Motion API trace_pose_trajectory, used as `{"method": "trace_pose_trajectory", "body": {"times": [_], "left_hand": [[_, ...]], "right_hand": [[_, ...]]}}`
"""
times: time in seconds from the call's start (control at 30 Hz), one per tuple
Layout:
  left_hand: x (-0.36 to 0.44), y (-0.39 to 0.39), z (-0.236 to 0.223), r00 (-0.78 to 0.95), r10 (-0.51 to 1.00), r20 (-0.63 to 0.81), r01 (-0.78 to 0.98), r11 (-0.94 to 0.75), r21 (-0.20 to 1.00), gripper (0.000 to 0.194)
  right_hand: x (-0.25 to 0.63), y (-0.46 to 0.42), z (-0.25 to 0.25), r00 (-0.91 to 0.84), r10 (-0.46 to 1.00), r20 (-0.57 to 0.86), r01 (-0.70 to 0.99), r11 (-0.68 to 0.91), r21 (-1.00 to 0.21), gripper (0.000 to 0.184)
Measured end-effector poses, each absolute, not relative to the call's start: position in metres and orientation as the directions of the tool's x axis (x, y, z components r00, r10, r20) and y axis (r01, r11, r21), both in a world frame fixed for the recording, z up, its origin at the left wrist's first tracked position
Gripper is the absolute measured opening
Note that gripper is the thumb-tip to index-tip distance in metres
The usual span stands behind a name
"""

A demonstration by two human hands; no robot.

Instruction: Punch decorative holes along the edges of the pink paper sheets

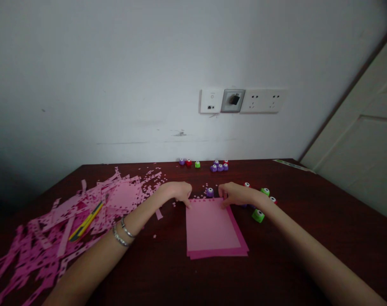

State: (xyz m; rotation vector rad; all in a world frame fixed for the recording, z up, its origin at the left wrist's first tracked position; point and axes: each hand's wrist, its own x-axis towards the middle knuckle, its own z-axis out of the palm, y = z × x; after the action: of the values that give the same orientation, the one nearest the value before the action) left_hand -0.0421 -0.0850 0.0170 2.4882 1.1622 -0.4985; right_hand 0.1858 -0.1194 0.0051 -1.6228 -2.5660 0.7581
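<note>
A small stack of pink paper sheets (210, 227) lies on the dark table, a pale sheet over deeper pink ones whose edges stick out at the right and bottom. Punched holes run along the far edge of the top sheet. My left hand (180, 192) is closed at the far left corner, its thumb on the paper. At the far right corner, my right hand (234, 193) pinches the sheets. Between the two hands, just beyond the paper, sits a purple craft punch (210, 192) with tiny pink cutouts around it. Fingertips under the paper are hidden.
Pink paper scraps (49, 250) cover the left of the table, with a yellow utility knife (86, 222) on them. Several punches (220, 167) stand near the wall. A green punch (258, 215) and others lie by my right forearm. A thin strip (293, 165) lies back right.
</note>
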Motion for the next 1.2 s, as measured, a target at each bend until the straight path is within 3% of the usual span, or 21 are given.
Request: {"method": "trace_pose_trajectory", "body": {"times": [0.27,0.4,0.67,0.87,1.2], "left_hand": [[-0.042,-0.085,0.018,0.597,0.652,-0.466,0.783,-0.601,0.162,0.027],[-0.045,-0.086,0.024,0.615,0.668,-0.42,0.778,-0.603,0.18,0.027],[-0.047,-0.08,0.03,0.797,0.559,-0.229,0.6,-0.685,0.414,0.021],[-0.048,-0.074,0.026,0.819,0.506,-0.27,0.57,-0.667,0.479,0.021],[-0.054,-0.066,0.012,0.752,0.508,-0.42,0.658,-0.555,0.508,0.023]], "right_hand": [[0.188,-0.118,0.002,-0.465,0.855,-0.229,0.845,0.351,-0.403,0.021],[0.19,-0.118,0.002,-0.494,0.846,-0.202,0.821,0.377,-0.429,0.012],[0.192,-0.123,0.015,-0.52,0.799,-0.302,0.719,0.218,-0.66,0.021],[0.195,-0.123,0.019,-0.541,0.763,-0.354,0.649,0.112,-0.752,0.02],[0.184,-0.12,0.002,-0.421,0.832,-0.362,0.679,0.024,-0.734,0.019]]}}
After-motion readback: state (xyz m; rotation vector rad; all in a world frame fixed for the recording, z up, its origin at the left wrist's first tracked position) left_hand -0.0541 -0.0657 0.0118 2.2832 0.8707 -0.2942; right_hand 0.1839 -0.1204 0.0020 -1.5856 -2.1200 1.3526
